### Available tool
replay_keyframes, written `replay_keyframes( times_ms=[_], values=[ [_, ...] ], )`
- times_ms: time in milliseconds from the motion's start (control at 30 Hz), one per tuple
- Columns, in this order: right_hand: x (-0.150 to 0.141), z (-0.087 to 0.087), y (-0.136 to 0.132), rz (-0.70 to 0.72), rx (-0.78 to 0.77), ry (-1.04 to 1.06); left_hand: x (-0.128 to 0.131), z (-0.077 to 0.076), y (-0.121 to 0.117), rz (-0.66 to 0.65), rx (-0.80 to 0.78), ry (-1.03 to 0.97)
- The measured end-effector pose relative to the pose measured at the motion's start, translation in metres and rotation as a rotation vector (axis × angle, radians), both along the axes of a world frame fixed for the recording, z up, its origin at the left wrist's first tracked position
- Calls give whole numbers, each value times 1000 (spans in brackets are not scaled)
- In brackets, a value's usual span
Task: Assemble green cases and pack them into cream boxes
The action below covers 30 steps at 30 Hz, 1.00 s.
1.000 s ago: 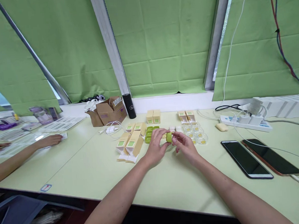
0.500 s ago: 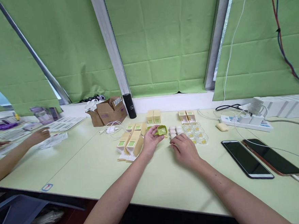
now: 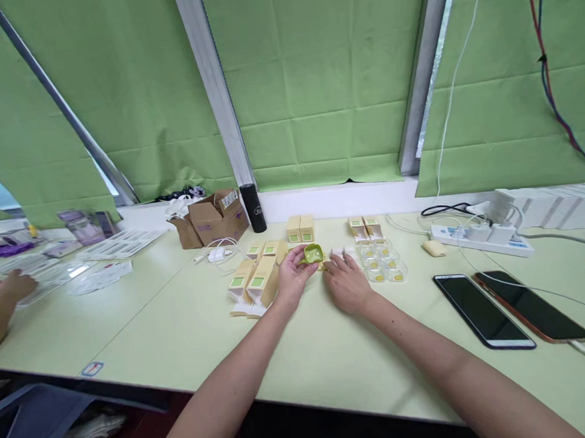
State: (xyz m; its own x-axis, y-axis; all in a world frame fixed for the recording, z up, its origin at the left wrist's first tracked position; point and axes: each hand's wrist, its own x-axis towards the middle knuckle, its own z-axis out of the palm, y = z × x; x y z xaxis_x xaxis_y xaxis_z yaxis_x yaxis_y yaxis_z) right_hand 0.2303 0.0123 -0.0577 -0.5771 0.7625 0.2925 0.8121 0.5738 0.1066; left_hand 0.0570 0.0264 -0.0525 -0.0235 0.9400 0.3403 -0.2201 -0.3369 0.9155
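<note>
My left hand (image 3: 292, 277) is closed around a small green square dish (image 3: 313, 253), tilted so its hollow inside faces me. Close to its right, my right hand (image 3: 344, 282) reaches down at the table with bent fingers, by a small yellow piece (image 3: 320, 266). Whatever its fingertips hold is too small to make out. Small pale pink-white pieces (image 3: 349, 252) stand just behind that hand, partly covered by it. To their right are clear round-cupped trays (image 3: 390, 264) with yellow centres. Cream cartons with green windows (image 3: 263, 280) stand left of my left hand.
More cream cartons stand behind (image 3: 300, 228) and at back right (image 3: 365, 228). Two phones (image 3: 484, 311) and a power strip (image 3: 482, 240) lie to the right. A cardboard box (image 3: 219, 217) and black bottle (image 3: 253, 208) are at the back. A co-worker's hand (image 3: 14, 288) shows far left.
My right hand has moved left, closer to the green dish. My left hand has shifted slightly left with the dish. The co-worker's hand has drawn back to the left.
</note>
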Motion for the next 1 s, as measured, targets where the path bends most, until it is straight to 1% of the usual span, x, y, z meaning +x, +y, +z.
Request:
replay_keyframes(
  times_ms=[100,233,300,367,433,500,567,600,667,767,833,900,1000],
  values=[
    [-4,-2,4,-19,-3,-13,1,1,-1,-1,12,-3],
    [-1,-5,-1,-5,109,5,1,1,-1,15,34,40],
    [3,-6,-7,40,189,22,1,0,-1,41,52,78],
    [8,-7,-13,116,272,46,2,-1,-1,69,69,120],
    [13,-9,-18,183,353,102,3,-2,-1,80,80,156],
    [16,-12,-23,219,407,194,5,-3,-1,77,85,183],
    [19,-14,-27,226,401,334,6,-4,-1,69,86,201],
    [20,-15,-28,224,364,429,6,-4,-2,63,87,209],
    [21,-15,-30,218,212,678,7,-4,-4,45,91,227],
    [24,-9,-30,193,-134,1120,8,-2,-7,25,102,266],
    [27,-5,-27,152,-319,1375,10,-1,-10,22,106,297],
    [29,-1,-23,118,-447,1549,11,0,-12,22,101,324],
    [32,1,-18,82,-559,1696,12,-1,-14,25,94,354]
  ],
)
